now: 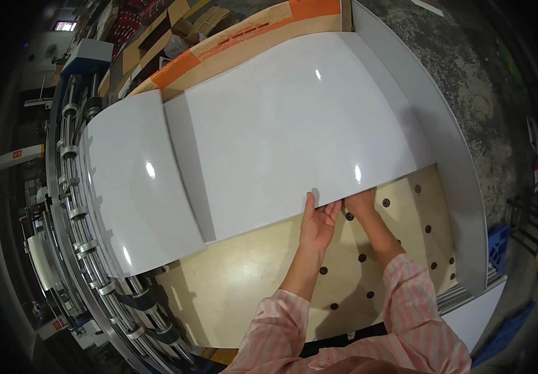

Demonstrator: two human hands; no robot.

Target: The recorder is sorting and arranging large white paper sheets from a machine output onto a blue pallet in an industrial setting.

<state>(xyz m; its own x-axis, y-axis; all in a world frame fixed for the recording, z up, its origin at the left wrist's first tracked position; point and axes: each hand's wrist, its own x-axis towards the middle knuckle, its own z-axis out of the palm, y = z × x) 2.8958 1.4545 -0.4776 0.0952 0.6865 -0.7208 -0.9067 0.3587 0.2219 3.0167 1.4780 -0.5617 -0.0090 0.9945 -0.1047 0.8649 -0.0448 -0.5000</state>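
Observation:
A large glossy white sheet [269, 124] lies over a pale board [244, 274] dotted with dark round holes. My left hand [318, 227] is at its near edge, palm up and open. Its thumb stands apart over the sheet, with the other fingers along the edge. Close beside it on the right, my right hand [361, 202] reaches to the same edge, its fingertips hidden beneath the sheet. Another glossy white sheet [135, 181] curves out from the rollers on the left and overlaps the large sheet's left side.
Metal rollers with rings [79, 212] run along the left. A grey raised wall [459, 181] bounds the board on the right, and an orange-and-tan cardboard strip [238, 47] the far side. Cartons [203, 25] lie beyond it. A blue crate [498, 249] stands at right.

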